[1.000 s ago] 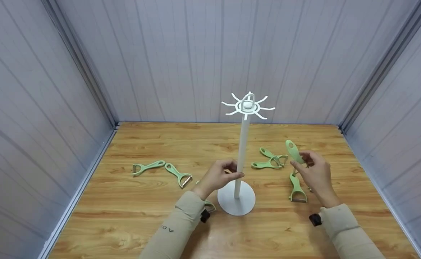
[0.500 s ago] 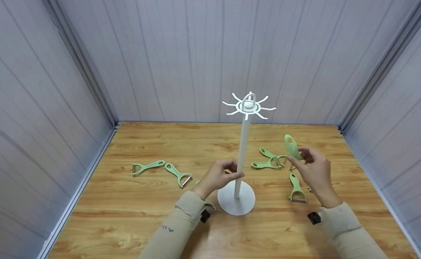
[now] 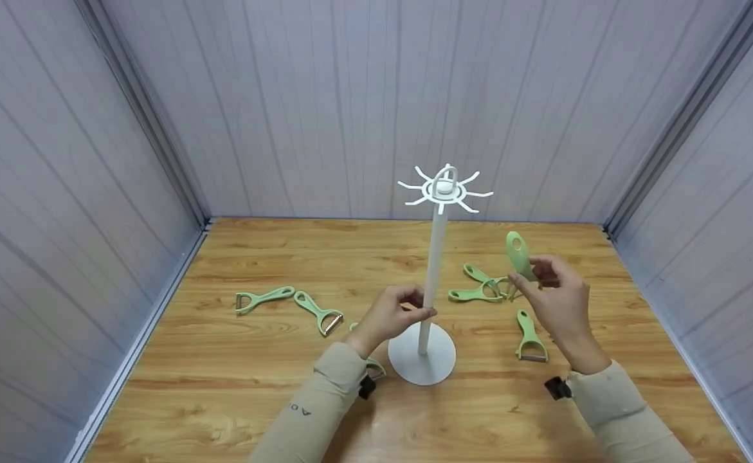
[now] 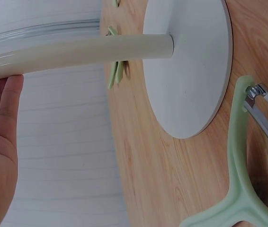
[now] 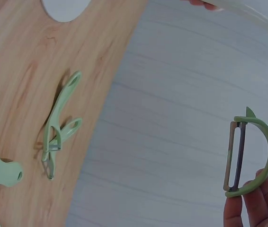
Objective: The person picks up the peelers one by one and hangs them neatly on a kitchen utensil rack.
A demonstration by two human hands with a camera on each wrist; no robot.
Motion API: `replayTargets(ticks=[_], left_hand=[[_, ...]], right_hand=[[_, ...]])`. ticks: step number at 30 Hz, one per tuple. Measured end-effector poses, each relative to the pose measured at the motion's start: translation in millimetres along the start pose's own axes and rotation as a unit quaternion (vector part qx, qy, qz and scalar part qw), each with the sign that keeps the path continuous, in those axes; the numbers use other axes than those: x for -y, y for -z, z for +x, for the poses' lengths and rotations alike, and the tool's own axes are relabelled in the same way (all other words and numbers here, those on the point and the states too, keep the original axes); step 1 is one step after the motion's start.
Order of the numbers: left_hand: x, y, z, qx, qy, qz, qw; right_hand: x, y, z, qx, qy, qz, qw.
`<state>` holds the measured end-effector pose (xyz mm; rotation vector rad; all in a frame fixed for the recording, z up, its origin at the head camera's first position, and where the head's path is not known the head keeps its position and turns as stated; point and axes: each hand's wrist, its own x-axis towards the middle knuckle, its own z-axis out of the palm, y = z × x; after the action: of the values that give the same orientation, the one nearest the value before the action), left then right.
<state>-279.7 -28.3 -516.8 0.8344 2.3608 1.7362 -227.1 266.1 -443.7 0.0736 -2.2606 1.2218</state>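
A white rack has a slim pole (image 3: pixel 436 257), a round base (image 3: pixel 408 363) and a ring of hooks (image 3: pixel 444 191) on top. My left hand (image 3: pixel 389 317) grips the pole low down, fingers and thumb around it; the left wrist view shows fingers beneath the pole. To the right of the rack, my right hand (image 3: pixel 562 308) pinches a green peeler (image 3: pixel 517 252), raised off the table with its holed handle pointing up. In the right wrist view, the metal blade (image 5: pixel 232 156) of this peeler faces away from the fingers. No peeler hangs from the hooks.
Two peelers (image 3: pixel 476 294) lie crossed right of the pole, and another peeler (image 3: pixel 527 331) lies nearer the right forearm. Left of the rack are two peelers (image 3: pixel 263 299), end to end. One more peeler (image 3: pixel 375 368) is partly hidden under my left wrist. Panel walls enclose the table.
My right hand has lifted the peeler higher and shifted slightly left, away from the peeler lying below it. My left hand stays on the pole.
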Motion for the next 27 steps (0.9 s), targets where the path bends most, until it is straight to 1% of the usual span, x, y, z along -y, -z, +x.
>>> replayTargets(ticks=[2, 8, 12, 15, 22, 27], left_hand=[[-0.1, -0.2, -0.9, 0.001, 0.005, -0.004, 1.0], [-0.3, -1.3, -0.8, -0.008, -0.001, -0.003, 1.0], [-1.2, -1.2, -0.9, -0.011, 0.003, -0.003, 0.9999], [-1.7, -1.0, -1.3, -0.01, 0.005, 0.0, 0.9999], [-0.9, -1.5, -0.7, -0.007, 0.0, 0.003, 1.0], [1.1, -2.3, 0.3, -0.005, 0.008, -0.003, 1.0]], right_hand=[[3.7, -0.9, 0.2, -0.003, 0.013, 0.008, 0.9999], [10.9, -4.2, 1.0, -0.007, 0.039, 0.028, 0.9988], [16.0, -6.9, 1.6, -0.007, 0.053, 0.035, 0.9979], [19.7, -9.4, 1.9, -0.007, 0.066, 0.038, 0.9971], [32.3, -13.7, 0.9, -0.015, 0.098, 0.05, 0.9938], [40.5, -16.4, -1.7, -0.031, 0.117, 0.058, 0.9909]])
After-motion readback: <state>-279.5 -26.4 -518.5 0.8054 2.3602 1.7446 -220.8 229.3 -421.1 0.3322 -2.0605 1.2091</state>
